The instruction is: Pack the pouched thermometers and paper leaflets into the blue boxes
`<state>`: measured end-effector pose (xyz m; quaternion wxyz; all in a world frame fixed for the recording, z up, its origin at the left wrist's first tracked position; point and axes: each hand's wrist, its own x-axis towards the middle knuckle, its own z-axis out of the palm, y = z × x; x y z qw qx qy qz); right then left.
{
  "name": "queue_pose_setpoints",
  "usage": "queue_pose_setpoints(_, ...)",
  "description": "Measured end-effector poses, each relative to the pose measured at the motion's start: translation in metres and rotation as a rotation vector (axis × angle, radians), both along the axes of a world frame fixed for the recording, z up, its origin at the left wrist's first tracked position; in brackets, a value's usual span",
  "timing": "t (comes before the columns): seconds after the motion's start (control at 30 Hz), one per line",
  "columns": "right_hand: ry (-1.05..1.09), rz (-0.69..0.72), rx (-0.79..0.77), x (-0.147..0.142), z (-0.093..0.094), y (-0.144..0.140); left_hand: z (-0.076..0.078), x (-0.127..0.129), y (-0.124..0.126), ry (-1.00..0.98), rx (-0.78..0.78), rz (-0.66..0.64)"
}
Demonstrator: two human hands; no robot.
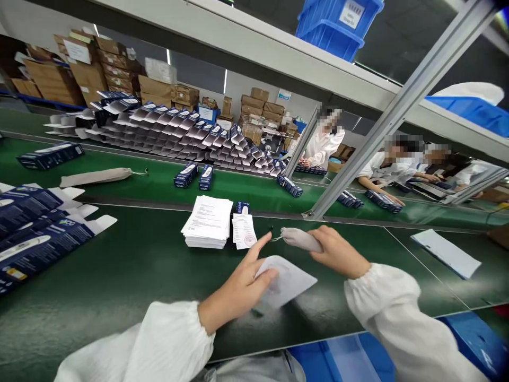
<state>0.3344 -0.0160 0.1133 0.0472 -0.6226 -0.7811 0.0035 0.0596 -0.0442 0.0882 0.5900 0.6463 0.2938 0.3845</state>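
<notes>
My left hand (238,289) holds a folded white paper leaflet (290,284) low over the green table, with the index finger stretched toward a stack of leaflets. A grey drawstring pouch (299,239) is gripped in my right hand (338,252), its cord end pointing left. Beyond my hands lie a stack of white leaflets (209,222), a smaller stack of printed cards (243,231) and a small blue box (242,207).
Flat blue cartons (35,233) are piled at the left. A green conveyor (159,183) carries blue boxes (194,176) and another grey pouch (95,176). Open cartons (191,135) fill the far side. Other people in white work at the right. A white sheet (445,253) lies right.
</notes>
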Motion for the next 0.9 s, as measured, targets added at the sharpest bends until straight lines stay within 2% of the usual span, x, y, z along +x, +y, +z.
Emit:
queue_pose_setpoints(0.07,0.023,0.109,0.011,-0.004,0.035,-0.016,0.008,0.016,0.008,-0.008,0.121,-0.019)
queue_pose_setpoints(0.1,0.032,0.131,-0.008,-0.007,0.049,-0.023,0.010,0.022,0.012,-0.026,0.112,-0.048)
queue_pose_setpoints(0.17,0.078,0.114,-0.066,-0.013,0.069,-0.036,0.007,0.029,0.016,-0.059,-0.006,-0.120)
queue_pose_setpoints(0.23,0.185,0.064,-0.137,-0.019,0.074,-0.045,0.001,0.026,0.016,-0.078,-0.153,-0.158)
queue_pose_setpoints(0.33,0.538,0.020,-0.215,-0.036,0.057,-0.050,-0.009,0.008,0.007,-0.211,-0.372,-0.145)
queue_pose_setpoints(0.43,1.096,0.061,-0.273,-0.078,0.024,-0.045,-0.011,-0.012,-0.003,-0.392,-0.569,-0.150)
queue_pose_setpoints(0.5,1.410,0.070,-0.321,-0.114,0.004,-0.039,-0.012,-0.023,-0.007,-0.411,-0.596,-0.071)
queue_pose_setpoints(0.57,1.563,0.061,-0.322,-0.147,-0.008,-0.035,-0.013,-0.036,-0.009,-0.387,-0.566,0.071)
queue_pose_setpoints(0.67,1.512,0.073,-0.195,-0.183,-0.012,-0.033,-0.018,-0.058,-0.011,-0.417,-0.477,0.301)
queue_pose_setpoints(0.77,1.241,0.160,-0.087,-0.214,-0.015,-0.035,-0.021,-0.072,-0.013,-0.588,-0.445,0.506)
queue_pose_setpoints(0.83,1.069,0.223,-0.041,-0.236,-0.022,-0.038,-0.021,-0.075,-0.014,-0.701,-0.444,0.573)
queue_pose_setpoints(0.9,0.944,0.246,0.012,-0.254,-0.032,-0.041,-0.020,-0.075,-0.016,-0.761,-0.425,0.580)
